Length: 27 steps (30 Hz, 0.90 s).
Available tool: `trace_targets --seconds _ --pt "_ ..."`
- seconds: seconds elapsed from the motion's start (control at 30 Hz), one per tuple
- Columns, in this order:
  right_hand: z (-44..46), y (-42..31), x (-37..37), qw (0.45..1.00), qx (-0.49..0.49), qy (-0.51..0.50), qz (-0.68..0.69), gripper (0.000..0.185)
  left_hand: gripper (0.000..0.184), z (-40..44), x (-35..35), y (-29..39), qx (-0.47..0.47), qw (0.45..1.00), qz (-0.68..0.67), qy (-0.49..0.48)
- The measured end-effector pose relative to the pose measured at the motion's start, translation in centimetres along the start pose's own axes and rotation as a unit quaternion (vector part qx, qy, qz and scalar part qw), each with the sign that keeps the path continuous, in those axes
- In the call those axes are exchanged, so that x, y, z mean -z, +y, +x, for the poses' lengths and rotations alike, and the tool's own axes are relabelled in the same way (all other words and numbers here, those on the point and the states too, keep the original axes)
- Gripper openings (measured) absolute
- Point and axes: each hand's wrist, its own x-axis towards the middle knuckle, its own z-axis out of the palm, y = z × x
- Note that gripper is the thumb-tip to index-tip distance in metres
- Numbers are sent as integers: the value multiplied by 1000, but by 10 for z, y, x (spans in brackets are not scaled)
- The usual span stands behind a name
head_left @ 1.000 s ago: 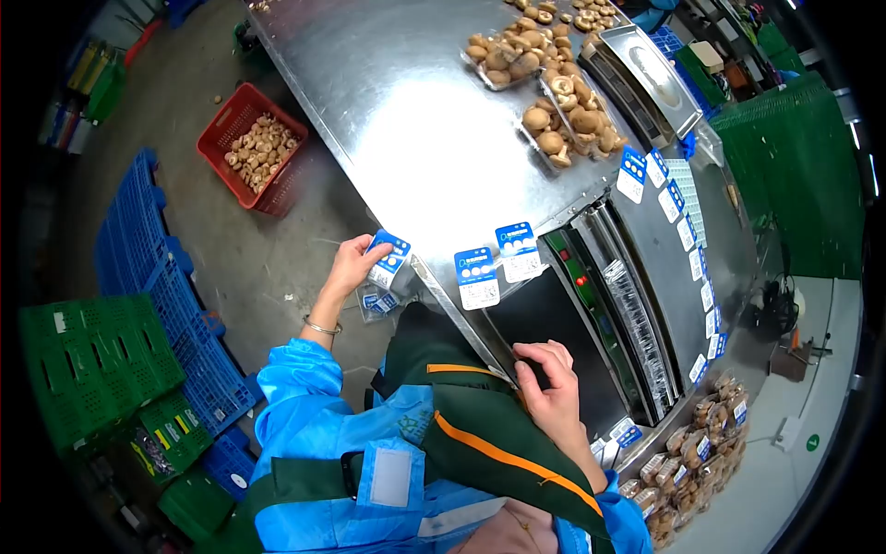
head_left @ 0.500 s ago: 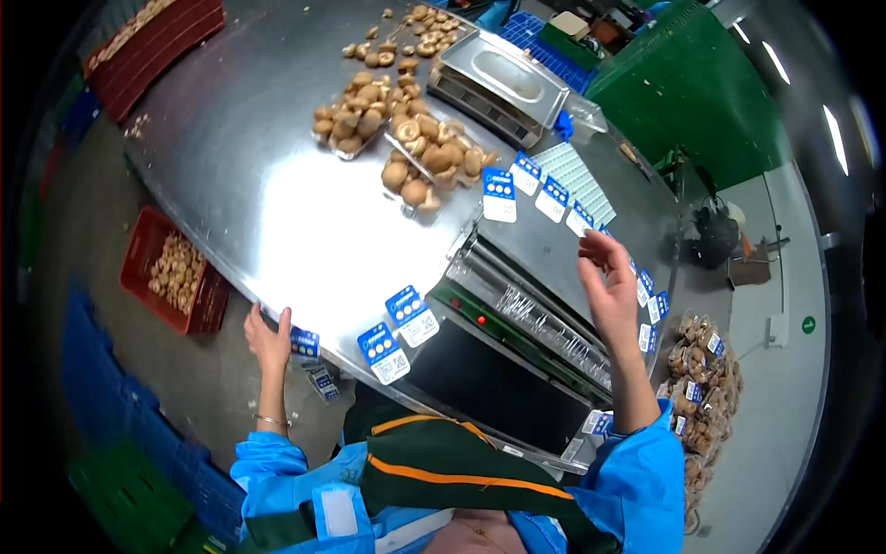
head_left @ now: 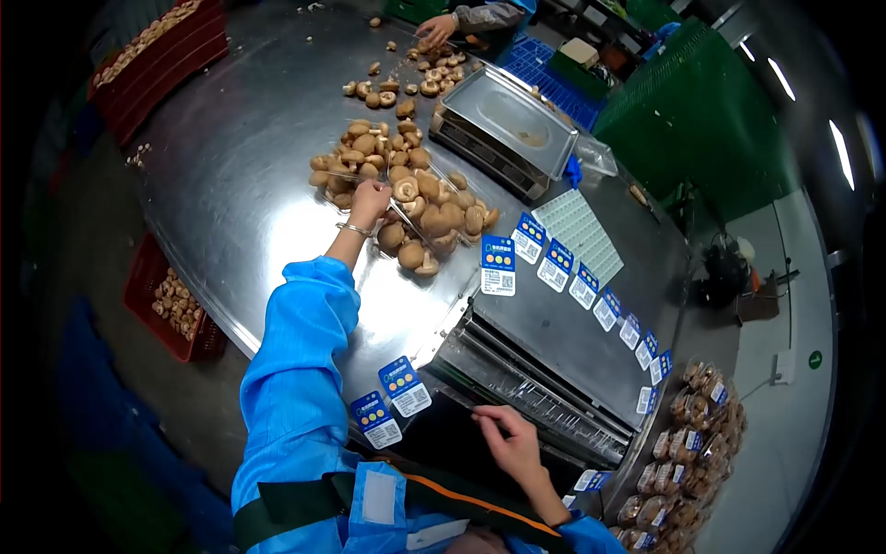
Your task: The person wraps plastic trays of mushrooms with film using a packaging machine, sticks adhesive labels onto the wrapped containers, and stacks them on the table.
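Note:
My left hand (head_left: 372, 199) reaches across the metal table, its fingers curled at the near edge of a clear tray of brown mushrooms (head_left: 355, 152). A second clear tray heaped with mushrooms (head_left: 434, 217) sits right beside it, partly behind the hand. Low in the view, my right hand (head_left: 509, 445) hovers over the dark front part of the film-wrapping machine (head_left: 535, 392), fingers stretched and slightly apart, with nothing visible in them. Two blue-and-white labels (head_left: 404, 388) lie on the table edge left of the machine; several more labels (head_left: 556, 266) line its top surface.
A weighing scale (head_left: 508, 120) stands beyond the trays, near loose mushrooms (head_left: 434, 78). Another person's hand (head_left: 437, 30) is among them. Red crates (head_left: 157, 69) of mushrooms stand at the left, and packed, labelled mushrooms (head_left: 688, 443) are stacked at the right.
My left hand has moved from the table's left edge to the mushroom trays. My right hand has dropped from above the labels to the machine's front. Another person's hand has appeared at the top.

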Motion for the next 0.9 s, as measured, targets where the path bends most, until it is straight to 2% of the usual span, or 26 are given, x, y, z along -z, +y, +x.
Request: trace_targets --seconds 0.1,0.13,0.27,0.33,0.43,0.47,0.5,0.57,0.63,0.7,0.77,0.8,0.83,0.9 --pt "-6 9 2 997 -30 42 54 15 16 -26 1 19 60 985 -163 -10" --pt "-8 9 1 996 -30 45 69 15 16 -32 2 20 46 982 -184 -12" --pt "-15 3 2 999 37 5 39 15 18 -65 26 45 21 971 -239 19" --pt "-14 7 7 994 39 14 104 16 18 -86 39 71 -18 969 -245 34" --pt "14 1 25 983 84 71 150 24 22 -137 41 127 -61 979 -193 -30" --pt "31 7 32 971 70 71 217 32 24 -155 33 139 -66 980 -180 -50" --pt "45 -7 48 943 -7 32 331 39 27 -173 21 146 -69 981 -168 -72" --pt "75 -4 68 874 -43 77 477 53 35 -209 -15 144 -39 976 -170 -127" --pt "84 18 90 904 -29 169 392 66 37 -239 -54 129 6 963 -188 -193" --pt "56 32 111 932 -10 224 286 69 37 -264 -98 109 57 942 -212 -254" --pt "29 64 134 941 -58 235 237 66 41 -285 -129 99 38 948 -81 -306" --pt "16 79 144 945 -82 235 214 64 37 -288 -142 89 -7 939 -29 -341" --pt "3 86 152 954 -116 230 156 53 36 -284 -152 73 -62 929 38 -364" --pt "-6 147 155 961 -74 265 -34 48 39 -286 -164 65 -107 884 212 -402"
